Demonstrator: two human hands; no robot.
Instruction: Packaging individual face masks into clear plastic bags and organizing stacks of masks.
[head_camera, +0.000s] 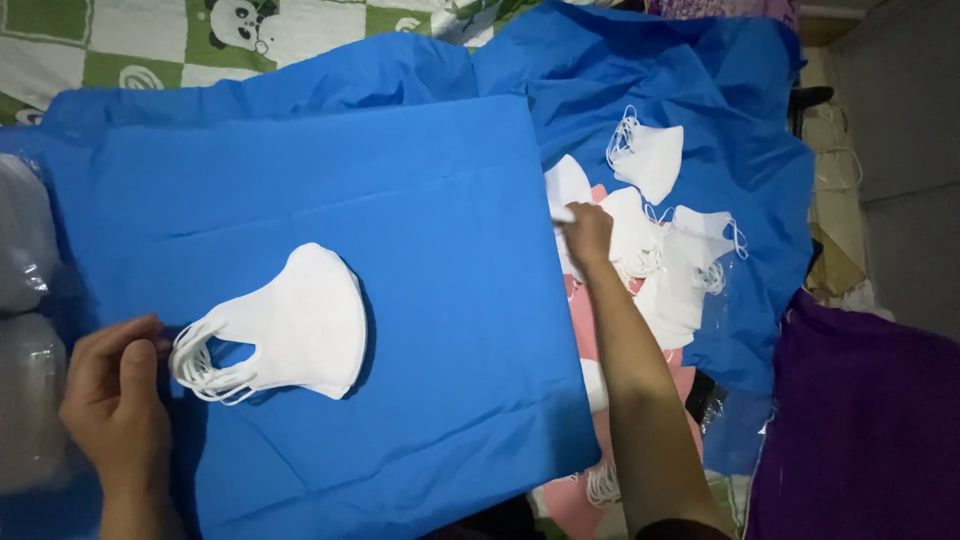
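— What is lying in the middle there?

— A stack of white face masks (300, 325), folded flat and nested one on another, is sitting on a flat blue sheet (420, 200) that is serving as the working surface. The ear loops are fanning out to the left, toward the left hand (115, 395).

— Is that hand gripping them?

— It is resting beside the loops, fingers curled loosely, with the fingertips touching or just short of the elastic; I cannot tell which. Its grip is not closing on anything that I can see.

— And the other hand?

— The right hand (588, 232) is reaching well away to the right, past the edge of the blue sheet, into a loose heap of white masks (665, 265) lying on rumpled blue cloth (740, 90) and something pink (585, 330). Its fingers are pinching together on what looks like one white mask from that heap, though the piece itself is small and partly hidden.

— So which step is this, in your judgement?

— It looks like gathering: one mask is being picked out of the loose heap while the stack is being steadied by its loops.

— What would the next move call for?

— Probably bringing the picked mask across and laying it on the stack the same way round, loops to the left, without dragging neighbours along by tangled elastic.

— Anything else about?

— Clear plastic bags (25, 300) at the far left, a green and white panda-print cover (150, 40) at the top, and purple cloth (860, 430) at the lower right.
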